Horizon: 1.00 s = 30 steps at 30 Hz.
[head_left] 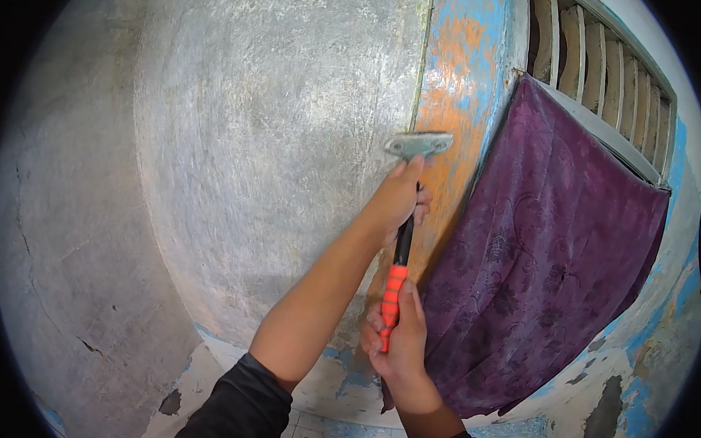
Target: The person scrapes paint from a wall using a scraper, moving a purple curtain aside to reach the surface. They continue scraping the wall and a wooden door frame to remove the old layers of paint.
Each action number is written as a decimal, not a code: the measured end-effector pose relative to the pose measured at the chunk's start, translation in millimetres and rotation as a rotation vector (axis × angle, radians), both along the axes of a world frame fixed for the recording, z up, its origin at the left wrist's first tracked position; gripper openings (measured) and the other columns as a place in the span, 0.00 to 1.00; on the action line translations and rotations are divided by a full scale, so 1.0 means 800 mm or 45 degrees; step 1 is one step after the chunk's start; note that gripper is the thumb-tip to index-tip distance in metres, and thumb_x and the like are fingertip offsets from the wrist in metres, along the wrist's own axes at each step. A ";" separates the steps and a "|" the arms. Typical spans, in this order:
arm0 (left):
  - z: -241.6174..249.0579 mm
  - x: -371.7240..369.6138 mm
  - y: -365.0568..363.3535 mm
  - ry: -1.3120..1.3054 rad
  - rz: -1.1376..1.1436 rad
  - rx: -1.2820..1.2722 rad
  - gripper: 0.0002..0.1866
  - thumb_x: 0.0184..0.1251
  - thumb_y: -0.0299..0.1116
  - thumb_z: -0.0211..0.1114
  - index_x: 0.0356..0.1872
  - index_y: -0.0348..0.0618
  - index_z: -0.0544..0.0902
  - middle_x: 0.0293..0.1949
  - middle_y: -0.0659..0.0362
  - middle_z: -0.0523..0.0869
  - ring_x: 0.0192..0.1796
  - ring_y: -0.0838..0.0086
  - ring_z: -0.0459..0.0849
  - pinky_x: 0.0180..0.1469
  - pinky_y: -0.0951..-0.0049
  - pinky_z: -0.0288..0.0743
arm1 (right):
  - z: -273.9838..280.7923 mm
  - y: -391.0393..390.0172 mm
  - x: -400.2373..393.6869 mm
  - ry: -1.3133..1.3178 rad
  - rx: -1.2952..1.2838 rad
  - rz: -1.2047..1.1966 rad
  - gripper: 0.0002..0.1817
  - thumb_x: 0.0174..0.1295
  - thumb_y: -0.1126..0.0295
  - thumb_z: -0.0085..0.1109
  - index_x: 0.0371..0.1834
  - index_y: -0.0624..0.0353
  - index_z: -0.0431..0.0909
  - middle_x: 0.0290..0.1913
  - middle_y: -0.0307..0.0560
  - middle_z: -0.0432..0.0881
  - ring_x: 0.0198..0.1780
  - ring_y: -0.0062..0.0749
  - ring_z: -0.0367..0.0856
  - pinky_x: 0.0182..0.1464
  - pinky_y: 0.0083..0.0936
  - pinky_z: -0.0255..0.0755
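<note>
A long-handled scraper (402, 248) with a wide metal head (419, 146), a black shaft and an orange-red grip slants upward before me. My left hand (400, 197) is closed round the shaft just below the head, its thumb pressed up against the metal. Lower down, my right hand (399, 333) wraps the ribbed grip. The head lies across the boundary between a grey, scraped wall (292, 124) and a door-frame strip (456, 76) with worn orange and blue paint. Whether the blade edge touches the surface is hard to tell.
To the right, a purple patterned curtain (546, 257) hangs close beside my right hand, below a slatted vent (603, 73). Another grey wall (73, 209) with cracks stands at the left. Flaking blue and white paint (638, 376) shows at lower right.
</note>
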<state>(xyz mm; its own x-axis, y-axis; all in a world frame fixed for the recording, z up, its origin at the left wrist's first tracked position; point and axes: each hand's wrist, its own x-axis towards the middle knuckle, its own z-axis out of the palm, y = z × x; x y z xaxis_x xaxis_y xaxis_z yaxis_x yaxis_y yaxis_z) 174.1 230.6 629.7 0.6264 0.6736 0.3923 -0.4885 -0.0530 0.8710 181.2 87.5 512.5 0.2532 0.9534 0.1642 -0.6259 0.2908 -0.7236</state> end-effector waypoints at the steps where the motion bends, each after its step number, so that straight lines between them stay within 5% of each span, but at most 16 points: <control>1: 0.010 0.001 0.001 0.005 0.014 0.024 0.23 0.81 0.52 0.43 0.64 0.48 0.67 0.21 0.69 0.65 0.19 0.83 0.64 0.22 0.79 0.62 | 0.008 0.002 0.000 0.015 0.012 -0.001 0.15 0.77 0.46 0.40 0.55 0.41 0.65 0.21 0.39 0.67 0.11 0.23 0.60 0.12 0.20 0.55; 12: -0.037 0.002 -0.013 0.037 0.087 0.016 0.24 0.80 0.53 0.44 0.62 0.45 0.70 0.20 0.70 0.64 0.18 0.84 0.62 0.21 0.80 0.60 | -0.044 -0.005 -0.010 0.092 0.050 -0.008 0.16 0.78 0.48 0.40 0.57 0.42 0.64 0.21 0.39 0.67 0.11 0.23 0.62 0.13 0.20 0.56; 19: 0.007 0.006 0.000 0.035 0.138 0.118 0.24 0.80 0.53 0.45 0.61 0.44 0.72 0.19 0.70 0.65 0.18 0.85 0.63 0.21 0.81 0.60 | -0.006 0.014 -0.010 0.085 0.137 -0.021 0.17 0.78 0.50 0.40 0.58 0.49 0.62 0.21 0.40 0.67 0.12 0.23 0.62 0.14 0.22 0.57; 28: -0.031 0.006 0.001 -0.007 0.065 0.105 0.24 0.80 0.52 0.45 0.60 0.44 0.73 0.19 0.69 0.66 0.16 0.84 0.64 0.19 0.80 0.60 | -0.044 0.017 -0.009 0.033 0.004 -0.092 0.21 0.79 0.50 0.37 0.69 0.44 0.59 0.21 0.40 0.66 0.12 0.23 0.61 0.14 0.22 0.56; 30: -0.021 0.010 0.008 -0.031 0.069 0.149 0.23 0.80 0.51 0.46 0.59 0.44 0.73 0.19 0.69 0.67 0.16 0.84 0.63 0.19 0.80 0.60 | -0.033 0.020 -0.009 0.018 -0.009 -0.117 0.20 0.78 0.46 0.37 0.64 0.42 0.62 0.21 0.39 0.66 0.11 0.23 0.59 0.13 0.20 0.56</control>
